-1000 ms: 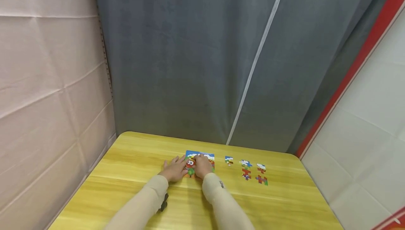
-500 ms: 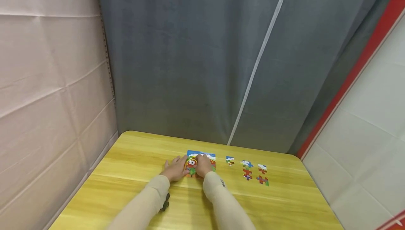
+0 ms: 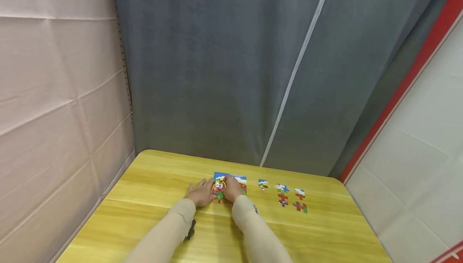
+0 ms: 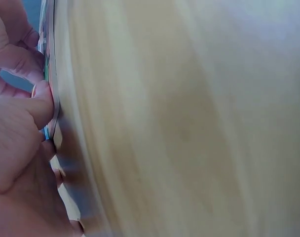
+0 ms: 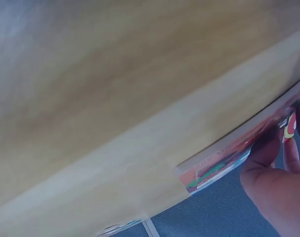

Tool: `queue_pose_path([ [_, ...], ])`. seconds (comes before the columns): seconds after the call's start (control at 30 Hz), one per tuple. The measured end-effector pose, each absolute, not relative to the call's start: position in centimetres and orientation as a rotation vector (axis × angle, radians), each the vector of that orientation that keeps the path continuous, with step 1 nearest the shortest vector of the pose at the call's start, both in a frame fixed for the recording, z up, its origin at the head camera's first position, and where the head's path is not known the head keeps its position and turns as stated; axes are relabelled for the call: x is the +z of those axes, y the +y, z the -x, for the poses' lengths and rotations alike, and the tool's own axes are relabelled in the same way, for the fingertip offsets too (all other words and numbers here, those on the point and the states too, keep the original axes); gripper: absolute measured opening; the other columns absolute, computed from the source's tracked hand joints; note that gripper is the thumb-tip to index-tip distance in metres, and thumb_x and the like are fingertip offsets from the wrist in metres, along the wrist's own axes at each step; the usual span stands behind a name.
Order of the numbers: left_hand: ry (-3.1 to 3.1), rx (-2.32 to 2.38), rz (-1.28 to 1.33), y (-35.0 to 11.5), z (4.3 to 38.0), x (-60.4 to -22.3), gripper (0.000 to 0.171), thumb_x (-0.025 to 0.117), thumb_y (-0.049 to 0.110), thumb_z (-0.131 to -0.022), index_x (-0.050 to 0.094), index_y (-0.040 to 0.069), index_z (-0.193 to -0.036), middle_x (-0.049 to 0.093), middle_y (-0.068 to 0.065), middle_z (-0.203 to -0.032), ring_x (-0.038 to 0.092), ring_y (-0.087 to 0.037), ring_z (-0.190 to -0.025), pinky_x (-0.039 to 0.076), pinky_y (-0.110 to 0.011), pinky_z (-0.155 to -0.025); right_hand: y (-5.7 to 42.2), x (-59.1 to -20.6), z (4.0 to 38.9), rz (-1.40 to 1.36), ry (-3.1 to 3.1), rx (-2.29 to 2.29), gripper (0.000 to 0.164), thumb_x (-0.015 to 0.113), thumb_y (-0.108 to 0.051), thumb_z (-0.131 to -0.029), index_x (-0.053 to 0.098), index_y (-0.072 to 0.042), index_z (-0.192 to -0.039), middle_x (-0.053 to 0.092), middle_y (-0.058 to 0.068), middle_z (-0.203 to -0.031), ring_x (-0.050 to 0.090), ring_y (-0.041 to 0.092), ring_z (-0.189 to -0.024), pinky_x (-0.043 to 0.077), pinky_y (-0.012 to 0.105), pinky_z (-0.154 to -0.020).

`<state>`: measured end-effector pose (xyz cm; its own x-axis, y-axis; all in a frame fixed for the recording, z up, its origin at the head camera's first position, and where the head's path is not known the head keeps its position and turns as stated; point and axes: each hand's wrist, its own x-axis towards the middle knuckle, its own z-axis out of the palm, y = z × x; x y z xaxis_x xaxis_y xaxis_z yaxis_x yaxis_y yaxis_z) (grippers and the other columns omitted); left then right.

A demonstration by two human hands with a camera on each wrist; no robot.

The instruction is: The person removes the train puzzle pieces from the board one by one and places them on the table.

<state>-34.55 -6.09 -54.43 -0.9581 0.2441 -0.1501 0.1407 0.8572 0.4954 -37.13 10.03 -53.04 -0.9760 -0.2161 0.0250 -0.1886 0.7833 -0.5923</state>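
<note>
A jigsaw puzzle (image 3: 221, 174) with a cartoon face, blue sky and red and green areas lies on the table in the head view, partly covered by both hands. My left hand (image 3: 201, 192) lies at its left side, fingers spread, and in the left wrist view the thumb (image 4: 39, 106) rests at the puzzle's near edge. My right hand (image 3: 232, 189) is over the middle of the puzzle. Its thumb and fingers pinch a small red and yellow puzzle piece (image 5: 290, 128) in the right wrist view, tilted up close over the puzzle.
Several loose puzzle pieces lie to the right: a sky-and-brown piece (image 3: 262, 183), a cloud piece (image 3: 282, 187) and red pieces (image 3: 300, 206). The wooden table (image 3: 325, 231) ends at a grey curtain (image 3: 217, 74). A black device (image 3: 190, 230) shows under the left forearm.
The right hand's fingers shift slightly up and left over the puzzle. The left hand stays at the left side. The head view has moved a little; the loose pieces lie as before.
</note>
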Motion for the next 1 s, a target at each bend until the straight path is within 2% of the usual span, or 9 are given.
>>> queue_pose_path([
  [0.1, 2.809, 0.739, -0.279, -6.1, 34.4, -54.3, 0.073, 0.060, 0.041, -0.102, 0.027, 0.014, -0.161, 0.031, -0.008, -0.165, 0.020, -0.032, -0.153, 0.002, -0.074, -0.115, 9.9, -52.8, 37.1, 0.294, 2.908, -1.003, 0.027, 0.069, 0.007, -0.091, 0.061, 0.003, -0.117, 0.067, 0.016, -0.103, 0.065, 0.031, -0.095, 0.057, 0.047, -0.083],
  [0.3, 2.786, 0.730, -0.282, -6.2, 34.2, -54.0, 0.074, 0.057, 0.040, -0.103, 0.023, 0.012, -0.163, 0.028, -0.007, -0.166, 0.017, -0.031, -0.155, -0.001, -0.071, -0.117, 9.7, -52.7, 37.4, 0.179, 2.904, -1.105, 0.021, 0.055, 0.010, -0.093, 0.065, 0.001, -0.110, 0.068, 0.017, -0.104, 0.063, 0.029, -0.093, 0.055, 0.047, -0.087],
  [0.6, 2.771, 0.725, -0.290, -6.3, 34.0, -53.4, 0.074, 0.057, 0.039, -0.104, 0.021, 0.011, -0.163, 0.026, -0.009, -0.167, 0.016, -0.032, -0.155, -0.001, -0.070, -0.118, 10.2, -53.3, 38.1, 0.155, 2.833, -1.206, 0.011, 0.063, 0.001, -0.096, 0.064, 0.001, -0.107, 0.065, 0.013, -0.094, 0.058, 0.020, -0.075, 0.053, 0.034, -0.066],
  [0.83, 2.765, 0.713, -0.295, -6.2, 34.3, -53.7, 0.074, 0.056, 0.041, -0.104, 0.021, 0.013, -0.163, 0.026, -0.009, -0.167, 0.015, -0.030, -0.155, -0.001, -0.070, -0.117, 10.1, -53.3, 38.1, 0.121, 2.833, -1.221, 0.010, 0.065, -0.002, -0.097, 0.063, -0.002, -0.106, 0.065, 0.015, -0.100, 0.060, 0.026, -0.087, 0.054, 0.042, -0.079],
  [1.0, 2.772, 0.707, -0.275, -6.2, 35.1, -55.3, 0.074, 0.055, 0.041, -0.104, 0.019, 0.014, -0.164, 0.022, -0.007, -0.168, 0.010, -0.028, -0.156, -0.005, -0.067, -0.118, 9.7, -53.2, 38.1, 0.072, 2.820, -1.279, 0.008, 0.066, -0.001, -0.096, 0.063, -0.003, -0.103, 0.064, 0.011, -0.094, 0.059, 0.024, -0.084, 0.054, 0.040, -0.077],
])
